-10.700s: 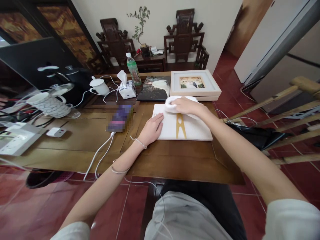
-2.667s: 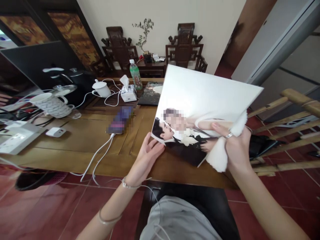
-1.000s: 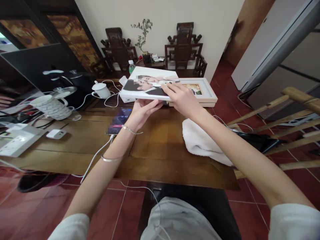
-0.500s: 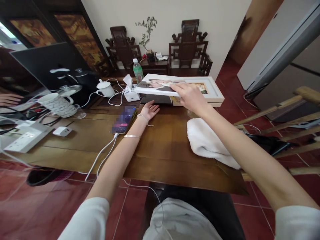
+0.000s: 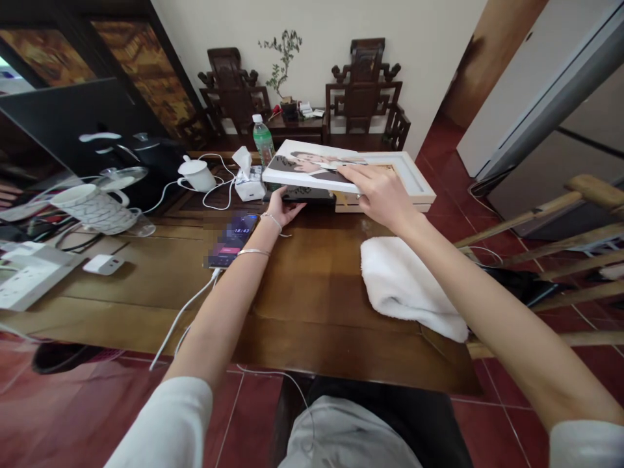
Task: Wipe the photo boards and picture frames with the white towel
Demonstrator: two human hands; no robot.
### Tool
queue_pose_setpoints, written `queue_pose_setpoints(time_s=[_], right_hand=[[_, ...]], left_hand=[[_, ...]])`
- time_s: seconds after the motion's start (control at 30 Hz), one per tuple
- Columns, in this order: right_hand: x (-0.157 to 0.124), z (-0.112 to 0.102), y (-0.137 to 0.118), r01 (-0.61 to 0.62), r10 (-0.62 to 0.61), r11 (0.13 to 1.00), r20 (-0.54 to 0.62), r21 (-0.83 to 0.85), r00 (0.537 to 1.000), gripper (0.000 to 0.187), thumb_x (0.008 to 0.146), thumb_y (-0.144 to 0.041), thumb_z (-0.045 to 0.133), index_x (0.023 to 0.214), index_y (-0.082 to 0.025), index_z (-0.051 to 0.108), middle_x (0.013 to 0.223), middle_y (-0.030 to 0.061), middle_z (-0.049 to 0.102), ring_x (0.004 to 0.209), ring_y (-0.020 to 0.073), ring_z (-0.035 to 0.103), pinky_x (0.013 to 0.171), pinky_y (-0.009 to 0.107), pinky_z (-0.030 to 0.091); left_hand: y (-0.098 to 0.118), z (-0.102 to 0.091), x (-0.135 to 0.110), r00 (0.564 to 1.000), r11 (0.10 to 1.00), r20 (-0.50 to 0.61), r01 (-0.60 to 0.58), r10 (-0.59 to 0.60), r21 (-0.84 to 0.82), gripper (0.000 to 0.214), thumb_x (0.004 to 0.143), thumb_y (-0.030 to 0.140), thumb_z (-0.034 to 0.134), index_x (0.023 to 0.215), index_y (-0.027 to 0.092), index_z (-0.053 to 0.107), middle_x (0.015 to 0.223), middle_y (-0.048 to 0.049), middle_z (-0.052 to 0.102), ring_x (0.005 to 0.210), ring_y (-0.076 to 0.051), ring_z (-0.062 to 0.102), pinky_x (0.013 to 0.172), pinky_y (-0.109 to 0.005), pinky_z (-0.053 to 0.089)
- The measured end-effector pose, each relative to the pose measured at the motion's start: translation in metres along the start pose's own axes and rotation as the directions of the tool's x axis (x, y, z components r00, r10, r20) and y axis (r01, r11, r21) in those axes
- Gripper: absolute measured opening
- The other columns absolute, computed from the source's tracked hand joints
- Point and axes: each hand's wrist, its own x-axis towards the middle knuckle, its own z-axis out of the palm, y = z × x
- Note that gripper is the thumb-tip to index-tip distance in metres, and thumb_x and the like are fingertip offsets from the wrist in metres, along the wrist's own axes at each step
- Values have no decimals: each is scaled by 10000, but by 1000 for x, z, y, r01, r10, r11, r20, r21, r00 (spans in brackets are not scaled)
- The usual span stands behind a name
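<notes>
My right hand [image 5: 377, 188] lies flat on the near edge of a white canvas photo print [image 5: 305, 170], holding it tilted above the far side of the wooden table [image 5: 312, 292]. The print partly overlaps a white framed picture [image 5: 412, 181]. Beneath the print lies a dark photo panel [image 5: 305, 195]. My left hand [image 5: 281, 207] reaches under the print and its fingers curl round the near edge of that dark panel. A folded white cloth [image 5: 407, 286] rests on the table to the right, apart from both hands.
A phone [image 5: 233, 238] on a white cable lies left of my left arm. Behind it stand a tissue box [image 5: 247, 185], a green bottle [image 5: 263, 140], a white teapot [image 5: 195, 174] and a patterned cup [image 5: 95, 208]. A power strip [image 5: 22, 283] and charger [image 5: 102, 264] sit far left.
The white print was wiped, lifted and turned over, then carried to the far side above the frame; the cloth was left on the table. My left hand has just reached the dark panel's edge.
</notes>
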Motion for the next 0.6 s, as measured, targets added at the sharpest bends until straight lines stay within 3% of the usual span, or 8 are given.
queue_pose_setpoints(time_s=[0.13,0.3,0.47,0.6], right_hand=[[2,-5,1,11,-11,1000,-10,-6,1000,611,826,3,435,1415,-142,515,1349,133,625,1246,296,564,982,474,475],[2,-12,0,27,-27,1000,-39,1,999,607,846,-43,456,1436,-180,501,1358,109,624,1242,304,569,984,497,480],[7,-24,-6,30,-29,1000,-82,11,996,610,852,-85,472,1449,-209,487,1368,96,618,1242,314,566,994,528,466],[13,-32,-11,23,-21,1000,-92,19,996,612,852,-97,473,1452,-216,484,1402,85,593,1271,316,544,1021,522,447]], left_hand=[[7,-5,-7,997,1000,71,-26,26,-3,251,856,119,594,1099,173,619,857,-69,689,858,-188,690,837,-336,619],[15,-16,-31,992,996,113,-55,47,66,206,866,68,541,1033,144,635,801,-75,702,844,-202,708,865,-364,621],[29,-38,-69,986,993,132,-109,101,54,175,868,37,520,947,139,638,852,-77,720,851,-196,719,864,-375,627],[39,-59,-114,984,985,102,-152,143,77,151,860,28,541,891,132,647,901,-83,721,819,-189,725,826,-355,644]])
